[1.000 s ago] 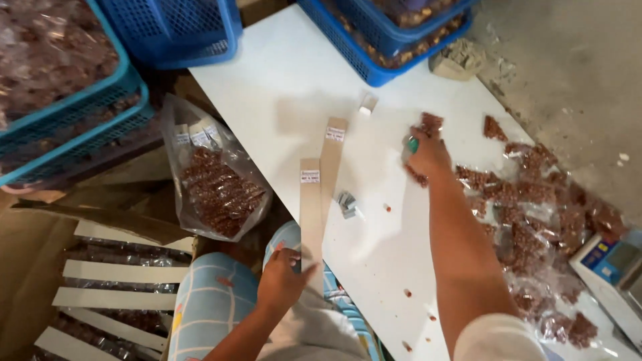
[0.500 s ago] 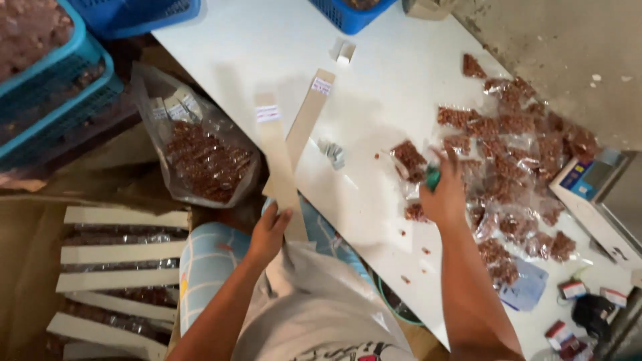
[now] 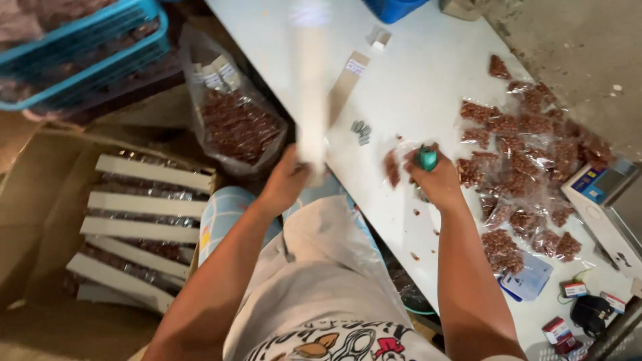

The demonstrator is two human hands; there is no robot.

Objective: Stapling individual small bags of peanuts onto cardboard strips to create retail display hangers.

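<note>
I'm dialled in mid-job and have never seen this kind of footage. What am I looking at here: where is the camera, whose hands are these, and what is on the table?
There is no machine: a person works with bare hands, and the one camera sits on their head, looking down. The left hand grips a long pale card strip, blurred by motion. The right hand rests on the white table, holding a small green tool and a clear packet of reddish-brown pieces. More such packets lie heaped to the right, with a second strip and a small scale on the table too. Lower left, a cardboard box holds finished strips, beside a bigger bag of the pieces.
</note>
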